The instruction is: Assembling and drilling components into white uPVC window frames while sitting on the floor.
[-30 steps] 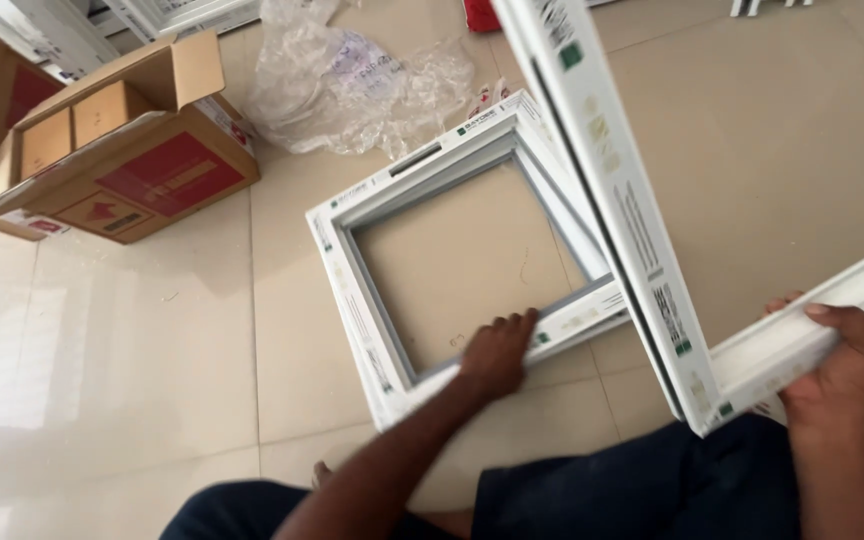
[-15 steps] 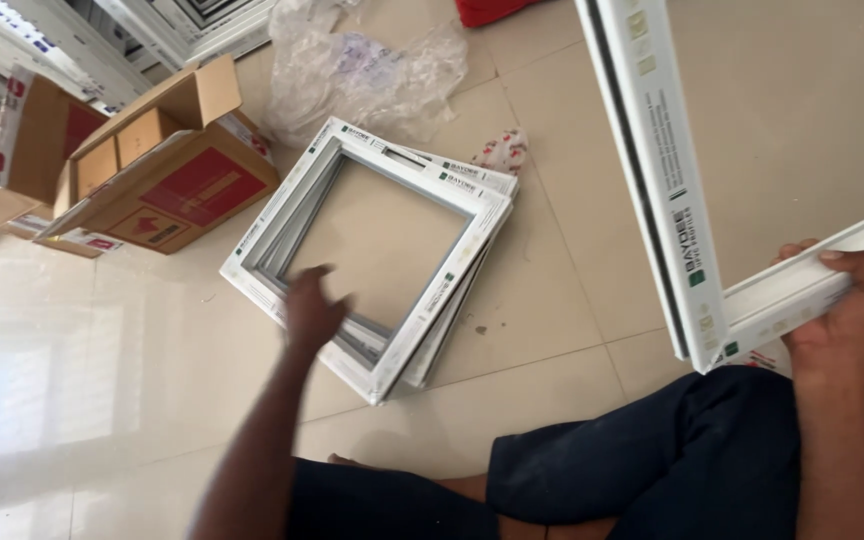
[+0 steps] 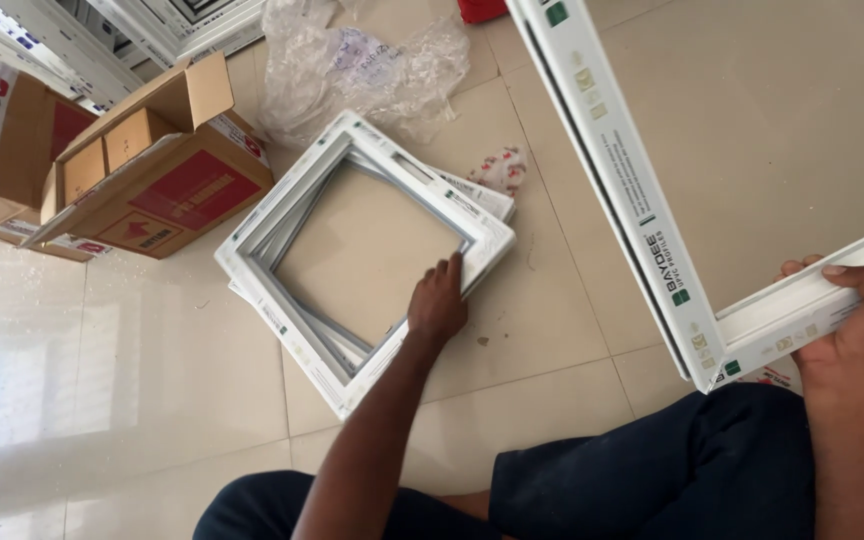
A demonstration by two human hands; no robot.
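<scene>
A pale tiled floor [image 3: 782,130] fills the view, with the person seated on it, dark trousers at the bottom edge.

The left hand [image 3: 438,300] lies flat with fingers [image 3: 449,270] spread loosely on the lower right side of a small square frame [image 3: 362,260], pressing rather than gripping. That white frame lies flat on the floor, turned diamond-wise, one corner pointing away from the person; a second like frame lies beneath it, slightly offset.

The right hand [image 3: 857,320] has its fingers curled tight around the short rail of a big frame [image 3: 642,210], thumb on top. It is held up off the floor; its long rail runs from the corner near the right knee up and leftward to the top edge.

Beyond the small frame sit crumpled plastic wrap [image 3: 362,65] and, to the left, an open cardboard box [image 3: 157,170].
</scene>
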